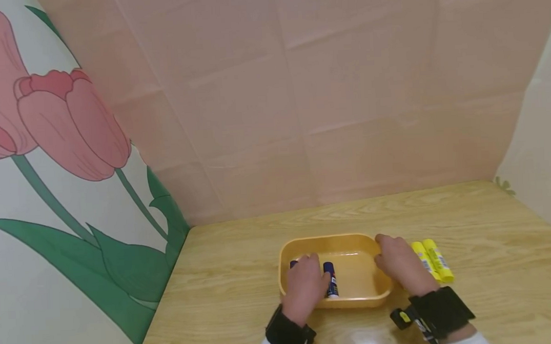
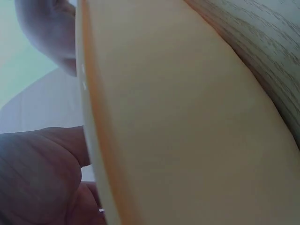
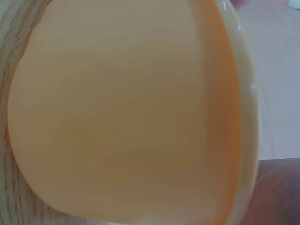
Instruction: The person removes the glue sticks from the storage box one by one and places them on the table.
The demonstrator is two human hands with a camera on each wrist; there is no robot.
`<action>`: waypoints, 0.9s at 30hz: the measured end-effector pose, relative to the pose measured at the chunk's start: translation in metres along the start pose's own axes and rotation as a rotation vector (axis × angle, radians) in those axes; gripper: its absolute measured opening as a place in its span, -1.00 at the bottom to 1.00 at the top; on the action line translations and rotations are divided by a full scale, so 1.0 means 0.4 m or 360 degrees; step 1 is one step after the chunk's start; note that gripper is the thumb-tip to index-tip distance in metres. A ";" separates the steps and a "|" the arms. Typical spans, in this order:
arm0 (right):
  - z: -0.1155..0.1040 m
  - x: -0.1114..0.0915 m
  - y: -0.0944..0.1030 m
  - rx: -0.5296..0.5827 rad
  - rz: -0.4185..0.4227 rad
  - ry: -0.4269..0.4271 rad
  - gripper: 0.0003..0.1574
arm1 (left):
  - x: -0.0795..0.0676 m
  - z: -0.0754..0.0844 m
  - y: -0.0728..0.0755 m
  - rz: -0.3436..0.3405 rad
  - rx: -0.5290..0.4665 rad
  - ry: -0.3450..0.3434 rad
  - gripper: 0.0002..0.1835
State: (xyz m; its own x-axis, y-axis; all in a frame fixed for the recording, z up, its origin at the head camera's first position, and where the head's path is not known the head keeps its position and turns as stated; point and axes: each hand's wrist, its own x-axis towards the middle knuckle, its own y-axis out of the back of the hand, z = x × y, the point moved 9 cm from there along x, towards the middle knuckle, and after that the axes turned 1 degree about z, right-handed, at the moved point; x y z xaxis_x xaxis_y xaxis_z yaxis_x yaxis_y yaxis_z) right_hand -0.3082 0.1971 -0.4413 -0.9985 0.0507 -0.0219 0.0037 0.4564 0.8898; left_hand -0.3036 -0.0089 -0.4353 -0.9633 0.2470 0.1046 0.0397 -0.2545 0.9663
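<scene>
A yellow-orange plastic tray (image 1: 355,303) stands on the table in the head view. My left hand (image 1: 305,282) reaches over its near left side, fingers down inside. Beside the thumb leans a dark blue glue stick (image 1: 330,280). Another dark blue end (image 1: 293,263) shows past the fingers, the rest hidden by the hand. Whether the fingers hold it cannot be seen. My right hand (image 1: 399,263) grips the tray's right rim, thumb on the inner side. In the left wrist view the tray wall (image 2: 178,112) hides the left fingertips. The right wrist view is mostly tray wall (image 3: 112,112).
Two yellow glue sticks (image 1: 437,260) lie side by side on the wooden table (image 1: 225,287), just right of the right hand. A pink sheet (image 1: 345,87) covers the wall behind. Tulips (image 1: 75,124) decorate the left wall.
</scene>
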 end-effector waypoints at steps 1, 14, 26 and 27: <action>0.000 0.001 -0.001 0.0003 -0.0003 -0.0002 -0.37 | 0.002 0.002 -0.003 0.0002 0.0007 0.0001 -0.62; 0.008 0.008 -0.007 0.0005 0.0003 -0.0002 -0.38 | 0.017 0.016 -0.036 -0.0114 0.0028 0.0015 -0.67; 0.002 0.006 -0.002 0.0014 -0.0041 -0.0038 -0.39 | 0.023 0.034 -0.055 -0.0059 0.0096 -0.0005 -0.76; 0.002 0.006 -0.002 0.0016 -0.0043 -0.0039 -0.39 | 0.023 0.036 -0.054 -0.0045 0.0099 -0.0003 -0.76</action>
State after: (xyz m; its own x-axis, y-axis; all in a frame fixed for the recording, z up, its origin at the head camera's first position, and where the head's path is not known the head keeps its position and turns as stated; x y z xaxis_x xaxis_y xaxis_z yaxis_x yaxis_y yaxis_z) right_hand -0.3107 0.1973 -0.4425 -0.9966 0.0600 -0.0569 -0.0224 0.4665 0.8842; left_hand -0.3093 0.0122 -0.4518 -0.9638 0.2552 0.0776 0.0291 -0.1886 0.9816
